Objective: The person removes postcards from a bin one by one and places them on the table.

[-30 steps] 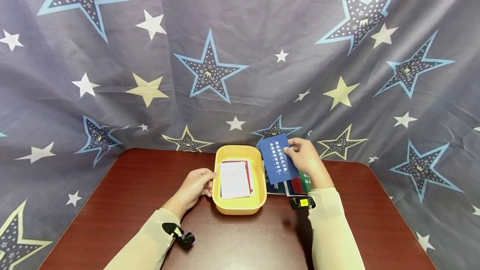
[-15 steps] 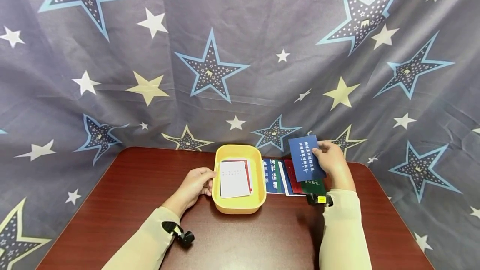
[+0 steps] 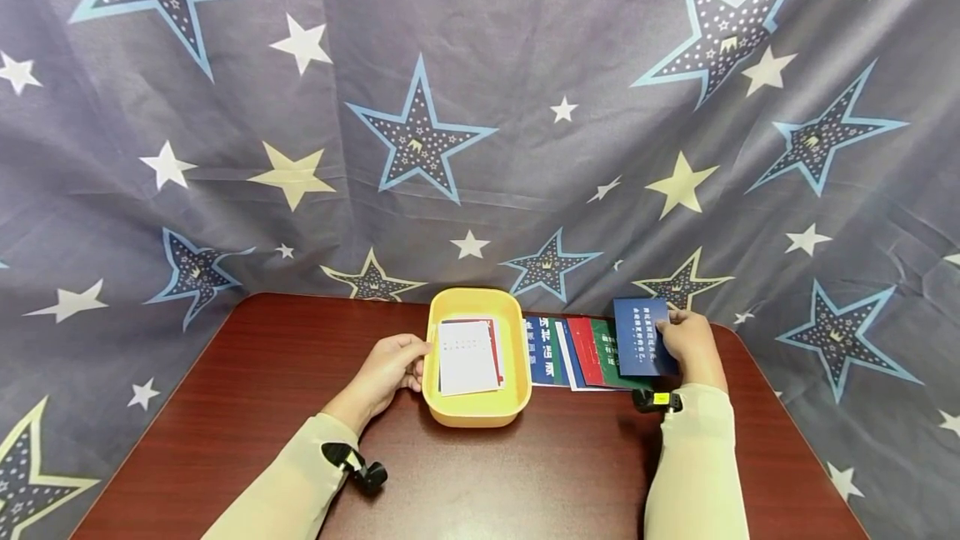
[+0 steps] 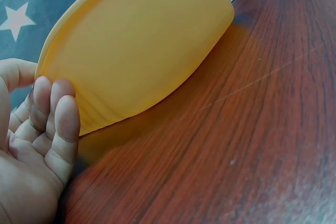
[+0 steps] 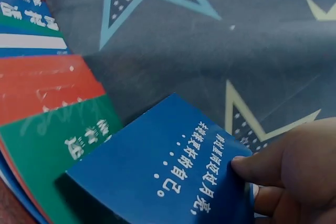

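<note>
My right hand [image 3: 692, 346] pinches a blue card [image 3: 643, 338] with white printed characters by its right edge, thumb on top. The card overlaps the right end of a fanned row of cards, where a green card [image 5: 79, 142] and a red card [image 3: 585, 348] lie. In the right wrist view the blue card casts a shadow on the green one. With the thumb at the rim and fingers against the outer wall, my left hand [image 3: 388, 375] holds the left side of a yellow plastic tray [image 4: 142, 40]. Inside the tray lies a white card [image 3: 467, 361] over a red-edged one.
More blue, green and white cards [image 3: 546, 350] form the row's left end, right beside the tray. All stand on a dark red wooden table [image 3: 480, 482]. Behind its back edge hangs a grey curtain [image 3: 480, 107] printed with stars.
My right hand has carried the blue card from beside the tray to the right and lowered it over the row's right end. The left hand and tray have stayed in place.
</note>
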A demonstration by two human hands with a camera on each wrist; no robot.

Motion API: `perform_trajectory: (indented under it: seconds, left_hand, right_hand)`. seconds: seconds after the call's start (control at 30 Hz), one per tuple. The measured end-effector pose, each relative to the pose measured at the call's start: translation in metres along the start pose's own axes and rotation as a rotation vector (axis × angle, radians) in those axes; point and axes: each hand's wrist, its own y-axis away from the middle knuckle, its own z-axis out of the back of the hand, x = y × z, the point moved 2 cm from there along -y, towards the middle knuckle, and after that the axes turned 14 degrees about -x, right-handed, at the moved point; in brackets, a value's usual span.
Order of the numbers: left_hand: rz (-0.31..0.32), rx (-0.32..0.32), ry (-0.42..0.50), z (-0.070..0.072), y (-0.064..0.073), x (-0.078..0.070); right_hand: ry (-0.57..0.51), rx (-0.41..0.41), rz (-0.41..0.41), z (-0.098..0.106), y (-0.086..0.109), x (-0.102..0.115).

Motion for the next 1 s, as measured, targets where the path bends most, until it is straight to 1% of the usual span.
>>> perform_trajectory:
  seconds: [0.1, 0.3, 0.4, 0.47, 0.53, 0.67, 0.7, 0.77, 0.87, 0.9, 0.93, 1.0]
  left_hand:
    - [-0.004, 0.007, -0.002, 0.000, 0.000, -0.001]
    - [-0.004, 0.007, -0.003, 0.001, 0.002, -0.002]
    - [-0.006, 0.008, -0.006, 0.001, 0.002, -0.002]
    - [-0.008, 0.009, -0.006, 0.001, 0.002, -0.002]
    - [-0.009, 0.009, -0.007, 0.001, 0.002, -0.002]
    - [-0.013, 0.009, -0.011, 0.001, 0.001, -0.002]
    - [-0.014, 0.008, -0.012, 0.001, 0.001, -0.002]
    - [-0.015, 0.009, -0.012, 0.001, 0.001, -0.001]
    - [-0.018, 0.010, -0.011, 0.001, 0.000, 0.000]
    - [-0.017, 0.009, -0.009, 0.001, 0.000, 0.000]
    - [-0.018, 0.008, -0.008, 0.001, 0.000, 0.000]
    - [-0.020, 0.009, -0.005, 0.001, 0.000, 0.000]
  right_hand:
    - [0.007, 0.028, 0.007, -0.006, -0.004, -0.008]
    - [-0.030, 0.118, -0.020, -0.023, -0.005, -0.016]
    - [0.020, 0.148, 0.009, -0.027, -0.003, -0.015]
    - [0.081, 0.149, 0.038, -0.031, -0.004, -0.016]
    - [0.151, 0.143, 0.071, -0.035, -0.009, -0.021]
    - [0.238, 0.073, 0.088, -0.055, -0.036, -0.048]
    - [0.251, 0.067, 0.083, -0.057, -0.038, -0.051]
    - [0.262, 0.043, 0.057, -0.056, -0.033, -0.047]
    - [0.269, 0.033, 0.027, -0.045, -0.011, -0.028]
    - [0.266, 0.024, 0.015, -0.040, -0.002, -0.020]
    - [0.267, 0.009, 0.013, -0.039, 0.003, -0.016]
    - [0.272, -0.010, 0.017, -0.039, 0.006, -0.014]
